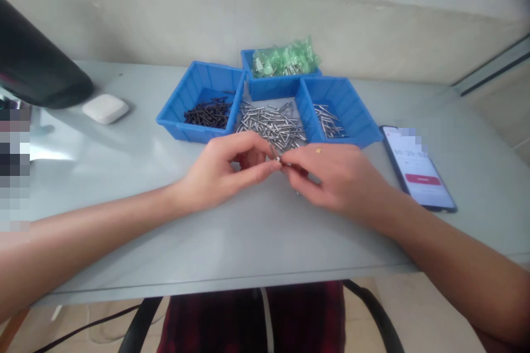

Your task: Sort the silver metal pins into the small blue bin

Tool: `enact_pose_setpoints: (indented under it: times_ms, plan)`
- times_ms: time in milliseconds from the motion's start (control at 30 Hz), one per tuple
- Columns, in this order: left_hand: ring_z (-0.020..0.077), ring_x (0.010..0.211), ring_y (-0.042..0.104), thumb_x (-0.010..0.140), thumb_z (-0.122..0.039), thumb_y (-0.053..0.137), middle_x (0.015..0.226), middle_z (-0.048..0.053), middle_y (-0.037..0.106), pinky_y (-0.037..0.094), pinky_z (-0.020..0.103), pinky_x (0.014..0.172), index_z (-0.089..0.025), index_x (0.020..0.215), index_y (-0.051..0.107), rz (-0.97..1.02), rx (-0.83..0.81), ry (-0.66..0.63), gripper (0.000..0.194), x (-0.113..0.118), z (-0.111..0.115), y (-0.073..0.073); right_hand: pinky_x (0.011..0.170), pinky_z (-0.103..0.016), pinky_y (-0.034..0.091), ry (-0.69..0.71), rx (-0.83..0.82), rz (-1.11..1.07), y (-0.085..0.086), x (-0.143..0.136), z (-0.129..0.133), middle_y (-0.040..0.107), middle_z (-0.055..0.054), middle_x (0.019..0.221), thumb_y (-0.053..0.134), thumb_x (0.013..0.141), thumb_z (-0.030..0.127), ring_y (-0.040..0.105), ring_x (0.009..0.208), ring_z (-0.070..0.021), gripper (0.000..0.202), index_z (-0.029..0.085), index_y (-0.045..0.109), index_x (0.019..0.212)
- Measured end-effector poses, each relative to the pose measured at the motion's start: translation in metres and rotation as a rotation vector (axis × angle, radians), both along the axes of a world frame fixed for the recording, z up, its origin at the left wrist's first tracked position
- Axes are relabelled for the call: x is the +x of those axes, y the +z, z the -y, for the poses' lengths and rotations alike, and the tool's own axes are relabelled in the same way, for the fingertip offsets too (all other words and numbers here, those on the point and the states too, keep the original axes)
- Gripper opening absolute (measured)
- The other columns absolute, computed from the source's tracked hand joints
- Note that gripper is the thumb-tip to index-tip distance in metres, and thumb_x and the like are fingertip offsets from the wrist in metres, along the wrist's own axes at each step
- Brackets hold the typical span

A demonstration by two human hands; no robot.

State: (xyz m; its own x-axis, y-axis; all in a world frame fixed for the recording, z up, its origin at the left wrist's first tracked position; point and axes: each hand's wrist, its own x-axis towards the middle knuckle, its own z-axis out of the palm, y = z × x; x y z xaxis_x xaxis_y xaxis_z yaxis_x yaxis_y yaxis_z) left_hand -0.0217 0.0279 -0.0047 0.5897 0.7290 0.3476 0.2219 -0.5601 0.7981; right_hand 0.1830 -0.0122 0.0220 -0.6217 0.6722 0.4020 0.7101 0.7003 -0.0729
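Note:
My left hand is closed in a pinch, thumb against fingertips, on a small metal pin. Its lower end is bright at the fingertips. My right hand meets it there, fingers pressed together; what they grip is hidden. Just beyond both hands lies a loose pile of silvery metal pins on the table. Around the pile stand a left blue bin holding dark screw-like pieces and a right blue bin with several silvery pins.
Behind the pile, a third blue bin holds green plastic bags of small parts. A phone with a lit screen lies right of the bins. On the left are a white case and a dark cylinder. The table's front edge runs below my forearms.

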Motion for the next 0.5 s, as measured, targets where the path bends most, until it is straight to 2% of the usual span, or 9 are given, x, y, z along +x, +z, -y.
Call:
enact_pose_setpoints:
  times_ms: [133, 233, 367, 500]
  plan:
    - [0.0086, 0.059, 0.049, 0.087, -0.031, 0.058, 0.069, -0.002, 0.056, 0.045, 0.019, 0.053, -0.018, 0.088, 0.06, -0.014, 0.009, 0.003, 0.014, 0.0011, 0.0001, 0.0, 0.057, -0.026, 0.041, 0.037, 0.002, 0.026, -0.0039, 0.0004, -0.0019, 0.062, 0.0, 0.065, 0.041, 0.093, 0.021, 0.057, 0.06, -0.0123, 0.022, 0.018, 0.06, 0.082]
    - [0.009, 0.059, 0.05, 0.087, -0.032, 0.057, 0.068, -0.002, 0.056, 0.045, 0.019, 0.053, -0.018, 0.089, 0.059, -0.024, 0.01, -0.005, 0.015, 0.0016, -0.0001, 0.0004, 0.058, -0.026, 0.042, -0.006, -0.028, -0.005, -0.002, 0.0, 0.0001, 0.064, 0.001, 0.066, 0.042, 0.093, 0.023, 0.059, 0.061, -0.0124, 0.02, 0.02, 0.06, 0.087]
    - [0.0083, 0.056, 0.048, 0.087, -0.03, 0.056, 0.064, -0.003, 0.053, 0.042, 0.018, 0.05, -0.016, 0.082, 0.057, -0.048, -0.032, -0.039, 0.015, 0.0024, -0.0006, 0.0021, 0.06, -0.025, 0.044, -0.036, -0.076, -0.064, 0.0035, 0.0002, 0.0038, 0.068, 0.002, 0.074, 0.043, 0.092, 0.023, 0.062, 0.066, -0.0126, 0.022, 0.022, 0.057, 0.109]
    - [0.008, 0.057, 0.05, 0.086, -0.028, 0.055, 0.064, -0.002, 0.055, 0.041, 0.017, 0.049, -0.014, 0.077, 0.056, -0.093, -0.032, -0.082, 0.017, 0.0035, -0.0001, 0.0052, 0.061, -0.024, 0.043, 0.051, -0.115, -0.013, 0.0026, 0.0024, 0.0029, 0.068, 0.004, 0.078, 0.042, 0.093, 0.021, 0.062, 0.067, -0.0114, 0.037, 0.022, 0.045, 0.13]
